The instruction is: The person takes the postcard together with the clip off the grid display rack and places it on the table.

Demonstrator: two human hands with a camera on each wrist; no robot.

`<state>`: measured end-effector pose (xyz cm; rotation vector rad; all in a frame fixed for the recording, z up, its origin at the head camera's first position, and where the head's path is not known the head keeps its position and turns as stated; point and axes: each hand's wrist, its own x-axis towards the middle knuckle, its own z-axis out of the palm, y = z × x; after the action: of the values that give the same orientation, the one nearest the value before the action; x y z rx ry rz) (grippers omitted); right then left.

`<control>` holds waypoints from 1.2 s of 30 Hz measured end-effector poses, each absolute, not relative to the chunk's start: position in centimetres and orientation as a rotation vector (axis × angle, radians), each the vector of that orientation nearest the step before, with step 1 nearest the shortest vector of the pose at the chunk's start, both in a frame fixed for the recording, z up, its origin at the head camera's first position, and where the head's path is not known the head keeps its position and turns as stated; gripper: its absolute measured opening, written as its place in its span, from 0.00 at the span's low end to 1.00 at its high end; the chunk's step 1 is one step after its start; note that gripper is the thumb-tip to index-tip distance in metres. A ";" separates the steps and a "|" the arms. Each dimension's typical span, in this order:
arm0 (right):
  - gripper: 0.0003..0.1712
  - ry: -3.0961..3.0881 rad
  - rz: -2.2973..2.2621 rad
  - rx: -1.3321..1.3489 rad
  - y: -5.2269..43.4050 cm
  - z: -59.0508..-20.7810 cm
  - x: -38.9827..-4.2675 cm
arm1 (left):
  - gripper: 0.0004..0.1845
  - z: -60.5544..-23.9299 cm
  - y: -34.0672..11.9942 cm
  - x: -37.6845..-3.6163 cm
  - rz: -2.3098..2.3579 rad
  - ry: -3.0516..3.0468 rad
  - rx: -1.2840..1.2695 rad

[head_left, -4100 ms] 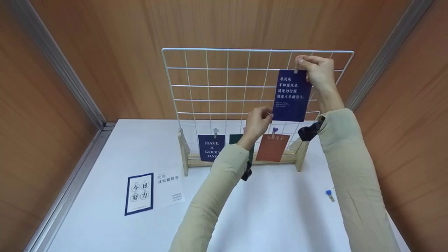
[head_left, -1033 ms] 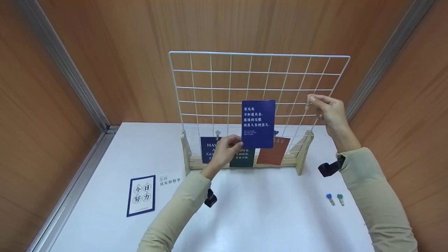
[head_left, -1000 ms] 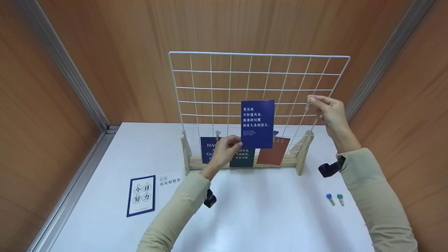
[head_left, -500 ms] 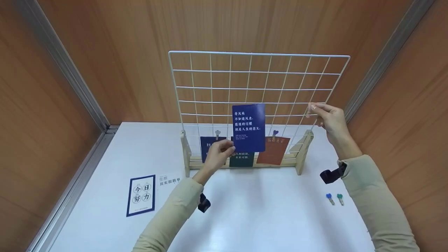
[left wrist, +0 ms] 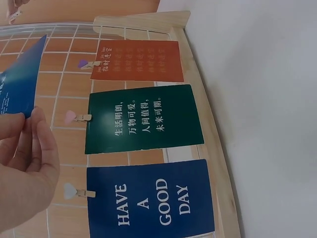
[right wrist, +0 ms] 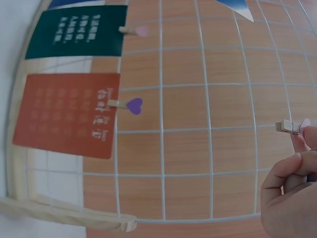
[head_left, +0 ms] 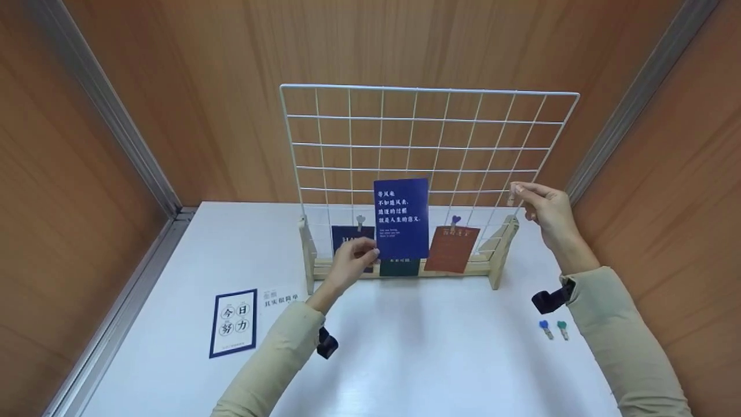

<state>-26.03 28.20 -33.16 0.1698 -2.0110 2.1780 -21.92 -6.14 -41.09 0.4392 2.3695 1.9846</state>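
My left hand pinches a dark blue card with white writing by its lower left edge, in front of the white wire grid. In the right wrist view, my right hand pinches a small wooden clothespin with a pink heart by its heart end. That hand is near the grid's right side, apart from the card. Low on the grid hang a blue "HAVE A GOOD DAY" card, a green card and an orange-red card, each under a heart clothespin. The held card partly covers the green one in the head view.
A wooden base carries the grid on the white table. At left lie a blue-bordered card and a white card, partly behind the left sleeve. A blue-heart clothespin and a green-heart clothespin lie at right.
The blue card was high at the grid's right, with the right hand at its top clothespin. It has since moved down and left in the left hand; the right hand has lowered with the clothespin.
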 end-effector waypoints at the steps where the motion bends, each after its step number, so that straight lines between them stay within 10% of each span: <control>1: 0.09 -2.010 2.179 0.170 28.2 -33.3 -25.9 | 0.10 -41.2 -6.3 -21.9 1.989 2.362 0.436; 36: 0.10 -2.116 2.192 -0.041 29.6 -38.8 -24.7 | 0.08 -45.7 -9.0 -19.6 2.044 2.348 0.320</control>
<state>-24.69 29.61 -38.77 -0.0406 -2.1162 2.1917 -19.63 -9.00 -45.66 0.3200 2.3481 2.0437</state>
